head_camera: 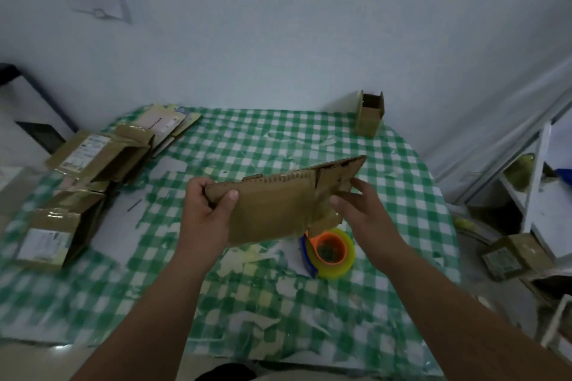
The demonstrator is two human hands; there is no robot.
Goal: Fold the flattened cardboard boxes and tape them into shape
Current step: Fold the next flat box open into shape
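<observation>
We hold a flattened cardboard box in the air above the middle of the table, its long axis running left to right and rising toward the far right, where a loose flap ends in a pointed corner. Its broad brown face is turned toward us, and clear tape shines along its lower right edge.

Our left hand grips the box's left end, thumb pressed on the near face and fingers curled behind. Our right hand is at the right end with fingers fairly straight and spread, the fingertips touching the flap; we cannot tell whether it pinches anything.

Just below the box's lower right corner, a tape dispenser with a yellow roll, orange core and blue handle lies on the green checked cloth, partly hidden by the cardboard. On the left stands a cluster of taped boxes with white labels, and flat cardboard pieces lie behind them. A small open box stands upright at the far right corner against the wall. Another box sits on the floor to the right, beside a white shelf.
</observation>
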